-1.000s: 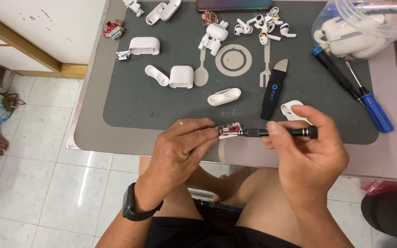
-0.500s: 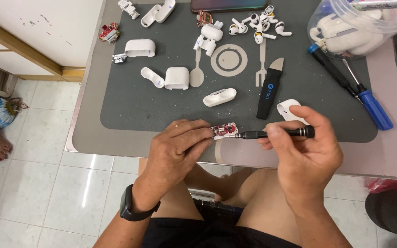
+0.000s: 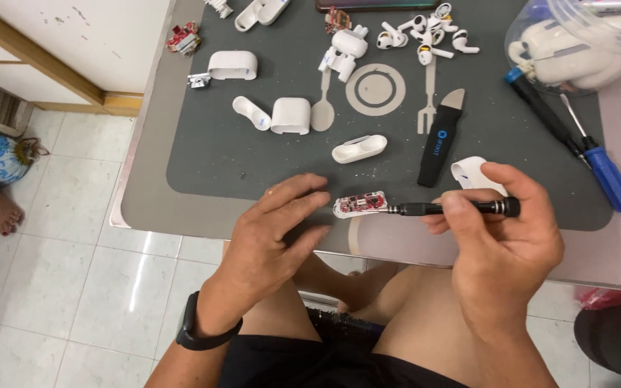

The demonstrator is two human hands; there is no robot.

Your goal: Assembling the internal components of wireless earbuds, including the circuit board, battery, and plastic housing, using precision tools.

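Two hands meet over a small red circuit board (image 3: 359,205) at the near edge of the dark work mat (image 3: 210,154).

The left hand (image 3: 271,241) lies palm down, fingers stretched flat, fingertips pinning the board's left end rather than closing around it. The right hand (image 3: 501,244) is curled tight round a black precision screwdriver (image 3: 454,208), thumb on top, the shaft running level leftward, its tip touching the board's right end. Just beyond the right knuckles sits a white earbud-case shell (image 3: 472,172).
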